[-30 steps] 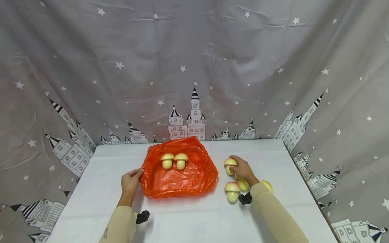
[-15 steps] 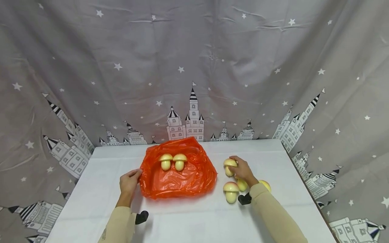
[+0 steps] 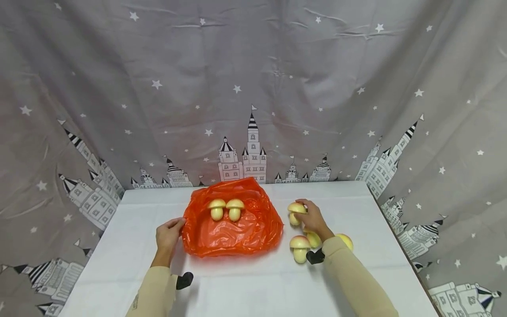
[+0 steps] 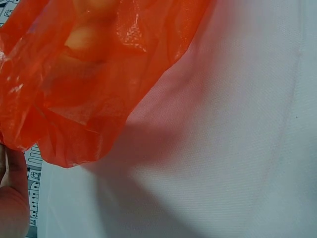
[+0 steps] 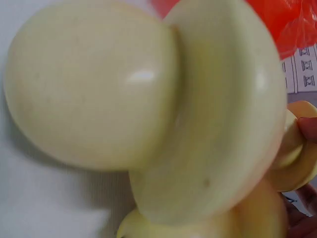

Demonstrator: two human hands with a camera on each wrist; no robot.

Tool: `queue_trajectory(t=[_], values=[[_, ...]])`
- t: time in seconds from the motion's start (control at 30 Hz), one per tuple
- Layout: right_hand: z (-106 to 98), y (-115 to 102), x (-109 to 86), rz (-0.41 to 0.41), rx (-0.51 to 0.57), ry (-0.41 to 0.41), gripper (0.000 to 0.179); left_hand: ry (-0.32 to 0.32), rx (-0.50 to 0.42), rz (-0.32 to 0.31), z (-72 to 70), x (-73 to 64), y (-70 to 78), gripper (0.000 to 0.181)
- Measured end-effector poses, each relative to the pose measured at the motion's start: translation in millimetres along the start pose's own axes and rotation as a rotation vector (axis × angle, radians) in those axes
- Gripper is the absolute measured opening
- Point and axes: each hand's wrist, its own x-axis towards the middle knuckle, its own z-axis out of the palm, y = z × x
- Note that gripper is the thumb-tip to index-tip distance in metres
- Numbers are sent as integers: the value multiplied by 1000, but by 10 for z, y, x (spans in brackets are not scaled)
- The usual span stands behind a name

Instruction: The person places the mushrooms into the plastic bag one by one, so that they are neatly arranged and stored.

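Note:
In the head view, a red plastic bag (image 3: 222, 240) lies with its mouth spread open toward me. Two toy mushrooms, one left (image 3: 217, 210) and one right (image 3: 235, 210), sit side by side inside it. My left hand (image 3: 168, 237) pinches the bag's left edge between thumb and fingers. To the right of the bag, my right hand (image 3: 315, 220) grips a pale yellow toy mushroom (image 3: 295, 212) by its cap and side. The right wrist view shows this held mushroom (image 5: 292, 168) behind a larger-looking near mushroom (image 5: 89, 84), with the thumb (image 5: 308, 128) against it.
Below my right hand lie a mushroom with a pinkish cap (image 3: 299, 248) and a yellow one (image 3: 314, 239), partly covered by the wrist. Another yellow piece (image 3: 345, 241) shows behind the right sleeve. A grey curtain (image 3: 253, 88) hangs behind the white table (image 3: 245, 290).
My right hand has shifted slightly left with the mushroom in its grip. The left hand stays at the bag's edge. The head view has shifted a little.

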Motion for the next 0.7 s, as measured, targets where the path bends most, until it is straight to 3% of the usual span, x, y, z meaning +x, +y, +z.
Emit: queue_trajectory(t=[0.2, 0.53, 0.7], values=[[14, -102, 32, -57, -7, 18, 47, 10, -17, 9, 9, 4, -3, 38], [-90, -305, 76, 8, 71, 9, 48, 1, -35, 6, 65, 43, -29, 40], [-46, -393, 95, -6, 109, 9, 49, 11, -43, 4, 53, 33, -34, 40]])
